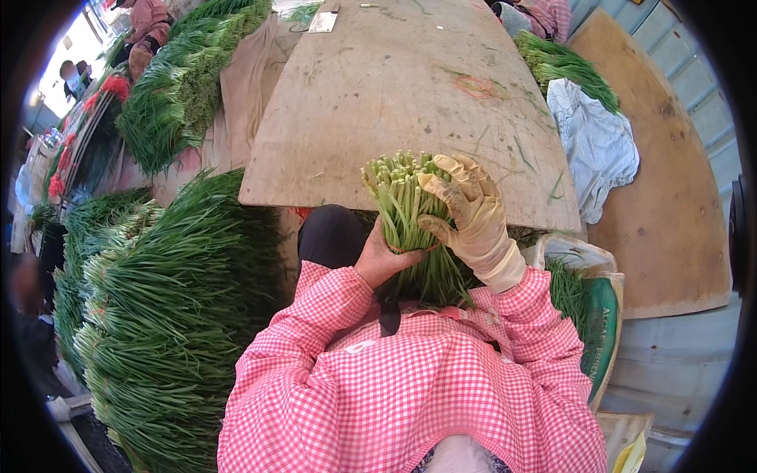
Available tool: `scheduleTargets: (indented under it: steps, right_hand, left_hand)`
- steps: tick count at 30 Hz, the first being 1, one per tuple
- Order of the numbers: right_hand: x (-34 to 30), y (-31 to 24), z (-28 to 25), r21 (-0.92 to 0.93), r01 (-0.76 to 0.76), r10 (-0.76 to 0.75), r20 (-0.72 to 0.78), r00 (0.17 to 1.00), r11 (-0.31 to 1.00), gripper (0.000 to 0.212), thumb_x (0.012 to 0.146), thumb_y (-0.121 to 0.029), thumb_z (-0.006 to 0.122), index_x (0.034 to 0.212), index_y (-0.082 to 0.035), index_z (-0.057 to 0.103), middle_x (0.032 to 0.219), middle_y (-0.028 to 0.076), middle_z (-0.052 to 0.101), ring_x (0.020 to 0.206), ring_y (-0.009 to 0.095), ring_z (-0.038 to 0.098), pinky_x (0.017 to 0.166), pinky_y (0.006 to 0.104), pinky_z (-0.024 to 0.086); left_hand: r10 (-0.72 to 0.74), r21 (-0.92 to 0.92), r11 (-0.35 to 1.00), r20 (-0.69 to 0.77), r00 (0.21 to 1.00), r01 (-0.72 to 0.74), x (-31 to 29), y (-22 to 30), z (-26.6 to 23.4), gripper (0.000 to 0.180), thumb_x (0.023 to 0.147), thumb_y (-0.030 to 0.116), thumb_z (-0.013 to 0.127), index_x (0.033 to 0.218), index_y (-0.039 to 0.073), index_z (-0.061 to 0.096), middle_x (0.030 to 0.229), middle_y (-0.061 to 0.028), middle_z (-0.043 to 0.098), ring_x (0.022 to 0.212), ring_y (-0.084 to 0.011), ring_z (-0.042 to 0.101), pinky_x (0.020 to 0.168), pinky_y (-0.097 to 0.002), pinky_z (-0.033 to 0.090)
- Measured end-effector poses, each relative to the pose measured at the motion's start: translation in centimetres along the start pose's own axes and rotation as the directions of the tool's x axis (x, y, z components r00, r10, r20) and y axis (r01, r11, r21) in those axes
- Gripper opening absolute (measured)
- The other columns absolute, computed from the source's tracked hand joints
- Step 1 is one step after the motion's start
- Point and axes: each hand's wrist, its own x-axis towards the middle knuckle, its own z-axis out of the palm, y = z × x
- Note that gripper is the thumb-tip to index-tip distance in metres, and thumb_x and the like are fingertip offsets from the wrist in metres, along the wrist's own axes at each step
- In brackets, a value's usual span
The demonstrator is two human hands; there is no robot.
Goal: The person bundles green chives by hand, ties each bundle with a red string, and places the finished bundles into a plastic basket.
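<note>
A bunch of green chives (404, 197) stands upright in front of my chest, pale cut ends up and leaves hanging down. My bare left hand (385, 258) is closed round its lower left side, by a red band (418, 249) that circles the stalks. On the other side is my right hand (477, 221), in a soiled cream rubber glove. Its fingers are apart and bent, resting against the upper right of the bunch near the cut ends, with the thumb lower on the stalks.
A worn wooden board (378, 102) spreads ahead, with loose leaves and red bands (478, 87). Large chive heaps (165, 315) lie left. To the right are a pale cloth (591, 142), a plywood sheet (662, 181) and a green sack (602, 331). Other people (148, 27) sit farther off.
</note>
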Motion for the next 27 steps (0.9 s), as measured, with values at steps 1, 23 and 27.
scheduleTargets:
  steps: [1,23,27]
  right_hand:
    - [0.2,0.0,-0.2,0.03,0.017,-0.018,0.014,1.0,0.999,0.046,0.069,-0.032,0.069,0.111,-0.018,0.055,0.127,0.004,0.046,0.117,0.027,0.042,0.097,0.0406,0.035]
    - [-1.1,3.6,-2.4,0.915,-0.242,0.491,0.057,0.869,0.322,0.024,0.076,-0.007,0.067,0.097,-0.007,0.057,0.106,0.004,0.059,0.09,0.015,0.054,0.075,0.027,0.044]
    - [-5.2,3.4,-2.7,0.831,-0.426,0.445,0.249,0.86,0.357,0.061,0.071,-0.012,0.074,0.124,-0.008,0.045,0.124,0.008,0.05,0.109,0.017,0.047,0.089,0.0304,0.039]
  left_hand:
    - [-0.02,-0.054,0.998,-0.003,1.0,0.02,-0.1,-0.1,0.0,0.081,0.065,0.005,0.075,0.13,0.001,0.027,0.125,-0.0103,0.045,0.115,-0.0192,0.046,0.097,-0.0334,0.038]
    - [0.001,0.083,0.996,0.171,0.985,-0.015,-2.0,1.0,0.6,0.081,0.062,0.01,0.08,0.127,0.0,0.033,0.121,-0.0101,0.051,0.109,-0.0185,0.051,0.094,-0.0333,0.04]
    - [0.025,0.077,0.996,0.196,0.98,-0.041,-2.1,0.2,1.0,0.087,0.061,0.011,0.081,0.128,0.0,0.028,0.123,-0.0107,0.048,0.113,-0.0196,0.048,0.097,-0.0341,0.038]
